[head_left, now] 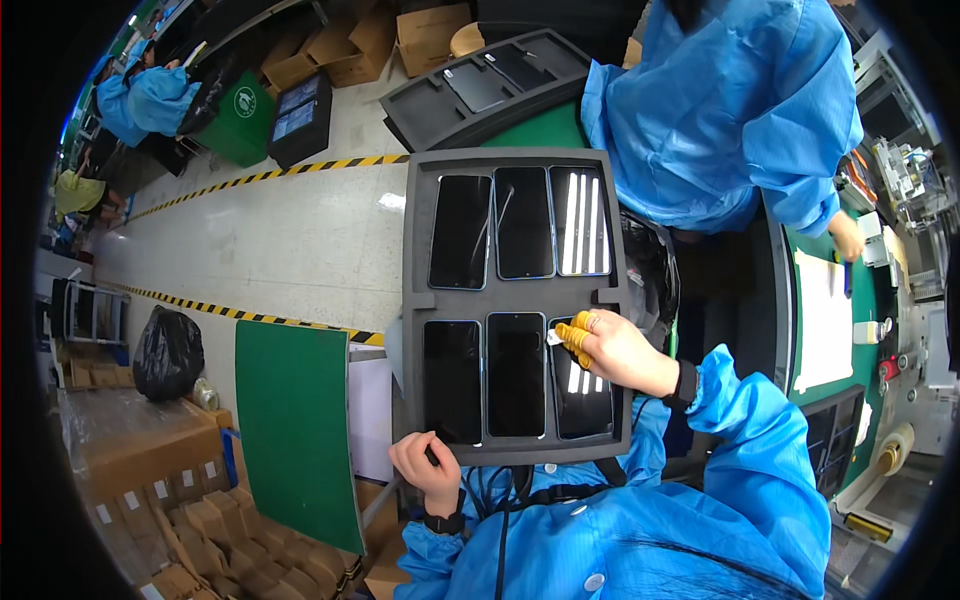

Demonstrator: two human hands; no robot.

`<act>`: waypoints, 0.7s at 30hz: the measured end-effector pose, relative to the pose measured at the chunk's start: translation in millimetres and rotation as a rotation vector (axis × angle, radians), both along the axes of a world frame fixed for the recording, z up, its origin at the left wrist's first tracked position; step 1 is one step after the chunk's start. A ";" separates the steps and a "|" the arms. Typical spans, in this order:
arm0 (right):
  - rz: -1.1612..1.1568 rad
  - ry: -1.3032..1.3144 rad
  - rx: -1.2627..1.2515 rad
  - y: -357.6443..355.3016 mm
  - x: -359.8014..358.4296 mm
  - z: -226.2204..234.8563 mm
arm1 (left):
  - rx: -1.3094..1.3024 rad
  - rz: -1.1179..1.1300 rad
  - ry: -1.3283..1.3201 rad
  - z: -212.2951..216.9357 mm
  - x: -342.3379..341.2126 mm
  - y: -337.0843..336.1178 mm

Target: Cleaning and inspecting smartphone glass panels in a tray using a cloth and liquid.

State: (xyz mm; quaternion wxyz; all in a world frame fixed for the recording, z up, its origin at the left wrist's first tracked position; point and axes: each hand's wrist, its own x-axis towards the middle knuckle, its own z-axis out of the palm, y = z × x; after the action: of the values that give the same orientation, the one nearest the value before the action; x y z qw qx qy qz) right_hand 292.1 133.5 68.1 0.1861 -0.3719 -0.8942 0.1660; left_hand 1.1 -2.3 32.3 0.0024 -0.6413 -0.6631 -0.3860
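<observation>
Apparently mid-job: six phones [517, 375] in tray [460, 305], R hand [625, 352] on one

All six slots are full, two rows of three, ctr of frame; screens up & dark, w/ bright light streaks on the far-R ones. So loading looks done, prob. R hand, just R of ctr, wears yellow finger covers [578, 338]; its fingers are pinched tog. on a small white bit [554, 338] at the top L corner of the btm-R phone [583, 400]. Can't tell if the bit's stuck to the glass or just held there. L hand [428, 472], lower ctr-L, is curled by the tray's btm-L corner; can't tell if its fingers grip the edge.

Progress: this phone seems unfinished, as the fingers are on it. The other five have no hand on them, & no clear mark says done vs. to-do, so no. left = unknown. A second tray [410, 105], top ctr, has phone-like slabs [475, 88] too; can't tell if they're done or waiting.
</observation>
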 end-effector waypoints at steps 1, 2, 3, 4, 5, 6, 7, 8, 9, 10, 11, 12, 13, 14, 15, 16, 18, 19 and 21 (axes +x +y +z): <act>-0.005 0.031 0.026 -6.1 -0.4 -1.4 | 0.015 0.003 0.002 -1.1 0.2 -0.6; 0.014 -0.041 -0.083 -19.0 0.0 0.8 | 0.014 -0.002 0.001 -1.6 -0.6 -1.6; 0.098 -0.007 -0.051 -32.6 0.1 4.7 | 0.012 -0.006 0.007 -2.8 -1.4 -1.1; 0.174 -0.072 -0.097 -54.6 3.8 -0.6 | 0.011 -0.009 0.012 -3.9 -2.6 -0.6; 0.261 -0.056 -0.020 -71.6 4.3 3.1 | 0.015 -0.012 0.011 -5.0 -2.7 0.2; 0.290 -0.035 -0.077 -85.4 6.9 6.7 | 0.027 -0.009 0.019 -5.8 -2.8 -1.4; 0.319 -0.014 -0.134 -91.9 9.6 9.5 | 0.039 -0.005 0.027 -6.1 -2.5 -1.5; 0.338 -0.042 -0.140 -80.9 13.5 11.6 | 0.041 -0.004 0.030 -5.6 -1.2 -1.3; 0.175 -0.091 -0.101 -71.2 14.3 15.9 | 0.044 0.005 0.023 -4.6 0.0 -1.2; 0.117 -0.114 -0.057 -53.5 14.6 16.8 | 0.048 0.016 0.016 -3.9 1.1 -1.7; 0.059 -0.135 -0.012 -33.1 14.0 16.3 | 0.046 0.015 0.017 -3.7 1.4 -2.8; -0.005 -0.070 0.021 -14.9 13.7 14.7 | 0.050 0.016 0.019 -4.3 1.5 -2.5; -0.070 -0.005 0.056 0.7 13.0 10.9 | 0.055 0.016 0.021 -5.2 1.4 -0.8; -0.096 0.018 0.062 12.3 10.8 2.4 | 0.057 0.015 0.024 -6.4 1.4 -0.5; -0.124 0.038 0.068 18.7 9.3 -5.6 | 0.056 0.019 0.022 -7.0 1.9 -0.1; -0.122 0.038 0.050 20.3 8.2 -11.8 | 0.056 0.022 0.019 -7.7 2.0 0.5; -0.072 -0.009 0.025 4.0 3.2 -3.4 | 0.058 0.020 0.020 -9.5 0.3 -0.5; -0.022 -0.038 0.008 -10.0 2.8 -0.7 | 0.060 0.017 0.022 -10.0 -0.4 -1.5; 0.119 -0.052 -0.056 -50.6 7.3 -5.2 | 0.059 0.019 0.021 -10.6 -1.8 -2.9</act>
State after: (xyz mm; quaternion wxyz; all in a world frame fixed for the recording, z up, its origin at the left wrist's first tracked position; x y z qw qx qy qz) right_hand 299.4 82.9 62.9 0.1419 -0.3275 -0.9142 0.1921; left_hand -0.7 -5.2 21.8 0.0316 -0.6387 -0.6574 -0.3985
